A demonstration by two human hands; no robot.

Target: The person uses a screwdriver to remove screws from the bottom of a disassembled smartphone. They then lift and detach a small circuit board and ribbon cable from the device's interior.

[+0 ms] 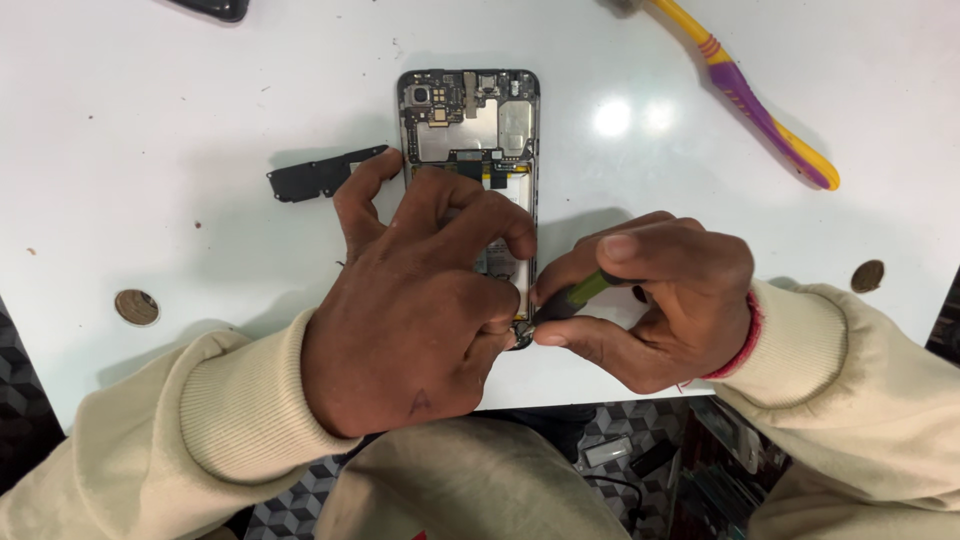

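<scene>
White glossy worktop [150, 120], lamp glare near far edge. Left hand [410, 300] fingers curled, pressing opened phone [470, 120] at centre. Right hand [650, 300] fingers pinching green-handled screwdriver [575, 297] near front edge. Patterned floor [290, 510] below.

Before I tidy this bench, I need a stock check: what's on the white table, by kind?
Opened phone: 1
Black cover plate: 1
Screwdriver: 1
Toothbrush: 1
Round brown discs: 2
Dark object at top edge: 1
Total: 7

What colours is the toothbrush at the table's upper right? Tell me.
Yellow and purple toothbrush, clearest in the head view.
</scene>
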